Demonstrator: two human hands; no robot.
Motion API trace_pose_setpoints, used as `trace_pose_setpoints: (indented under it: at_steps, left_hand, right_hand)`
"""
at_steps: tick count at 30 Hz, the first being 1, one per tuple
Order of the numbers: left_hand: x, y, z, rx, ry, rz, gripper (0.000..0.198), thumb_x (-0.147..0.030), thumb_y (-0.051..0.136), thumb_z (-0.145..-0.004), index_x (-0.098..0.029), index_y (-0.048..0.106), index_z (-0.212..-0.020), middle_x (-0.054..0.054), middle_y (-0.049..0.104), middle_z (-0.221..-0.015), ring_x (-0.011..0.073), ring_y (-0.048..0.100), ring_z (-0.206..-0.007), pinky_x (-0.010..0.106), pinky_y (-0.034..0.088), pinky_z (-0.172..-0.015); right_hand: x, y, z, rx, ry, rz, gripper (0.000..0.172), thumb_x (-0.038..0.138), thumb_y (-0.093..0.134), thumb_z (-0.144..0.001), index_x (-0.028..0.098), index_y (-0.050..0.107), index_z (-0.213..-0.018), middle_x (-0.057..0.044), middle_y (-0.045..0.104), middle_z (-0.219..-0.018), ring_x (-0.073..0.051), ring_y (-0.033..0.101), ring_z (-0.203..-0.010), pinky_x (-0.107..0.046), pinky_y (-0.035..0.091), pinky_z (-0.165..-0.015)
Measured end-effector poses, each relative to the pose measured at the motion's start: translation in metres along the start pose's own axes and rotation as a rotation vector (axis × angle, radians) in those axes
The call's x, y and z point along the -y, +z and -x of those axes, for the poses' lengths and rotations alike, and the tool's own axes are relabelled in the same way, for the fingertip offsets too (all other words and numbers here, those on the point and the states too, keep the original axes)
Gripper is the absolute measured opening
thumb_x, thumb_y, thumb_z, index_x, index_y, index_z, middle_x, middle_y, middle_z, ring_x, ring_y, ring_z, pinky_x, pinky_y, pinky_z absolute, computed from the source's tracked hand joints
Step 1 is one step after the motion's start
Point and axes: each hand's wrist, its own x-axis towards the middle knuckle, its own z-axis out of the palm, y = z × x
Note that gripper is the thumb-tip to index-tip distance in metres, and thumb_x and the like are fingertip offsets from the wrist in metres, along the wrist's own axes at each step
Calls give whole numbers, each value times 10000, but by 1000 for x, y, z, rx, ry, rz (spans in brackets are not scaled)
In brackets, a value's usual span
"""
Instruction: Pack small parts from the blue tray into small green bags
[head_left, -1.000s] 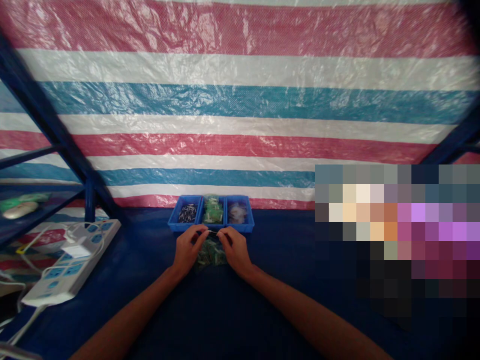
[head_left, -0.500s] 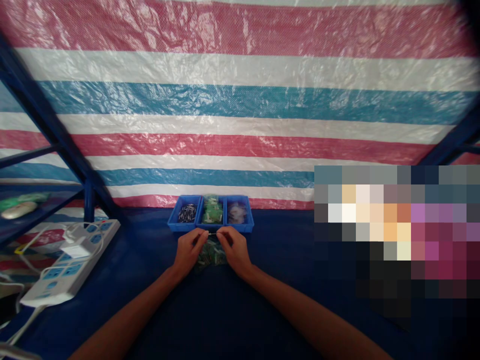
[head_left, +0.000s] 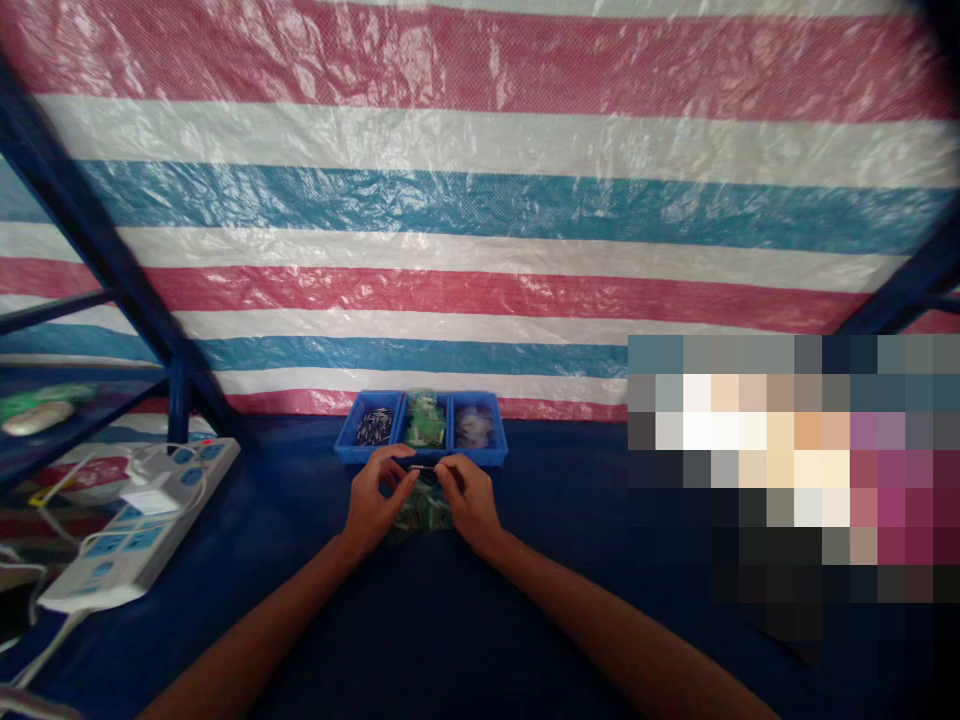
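Note:
Over the table, my right hand [head_left: 471, 500] pinches a small thin rod [head_left: 424, 467] between thumb and fingertips. The rod looks dark with a pale part and is too small to name further. At its left end is my left hand [head_left: 377, 497], index finger and thumb parted; whether the thumb touches the rod I cannot tell. Below and between both hands lies a clear plastic bag [head_left: 424, 510] with greenish contents, partly hidden. Just beyond the hands stands a blue three-part bin [head_left: 346, 440]. It holds thin dark metal-like pieces [head_left: 374, 427], green bagged pieces [head_left: 425, 420] and clear, cloudy plastic pieces [head_left: 474, 428].
A white power strip [head_left: 142, 530] with plugs and cables lies on the left of the blue table [head_left: 292, 500]. Blue metal frame bars [head_left: 97, 240] rise at the left. A striped plastic sheet [head_left: 480, 220] hangs behind. The right side is pixelated.
My left index finger has lifted away from the thumb, opening the pinch at the rod's left end. My right hand stays nearly in place with the rod.

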Motion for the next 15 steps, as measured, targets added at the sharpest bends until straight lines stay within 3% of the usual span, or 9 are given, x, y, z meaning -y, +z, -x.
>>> trace_pose_setpoints:
  at_steps: [7,15]
  left_hand:
    - [4,0,0,14,25,-37,157,-266,601,-815,-166,559,-929,18,599,-865,93,554,-597,217,465,-579]
    - [15,2,2,-32,-32,-36,177,-295,583,-829,-158,564,-940,38,612,-931,86,564,-574,205,479,-548]
  right_hand:
    - [3,-2,-1,11,6,-2,257,300,430,-925,175,581,-760,-9,569,-706,-131,519,-655,-231,376,-612]
    - [2,0,0,-21,-9,-56,164,285,520,-871,181,618,-952,-25,605,-800,-147,551,-691,-242,411,-636]
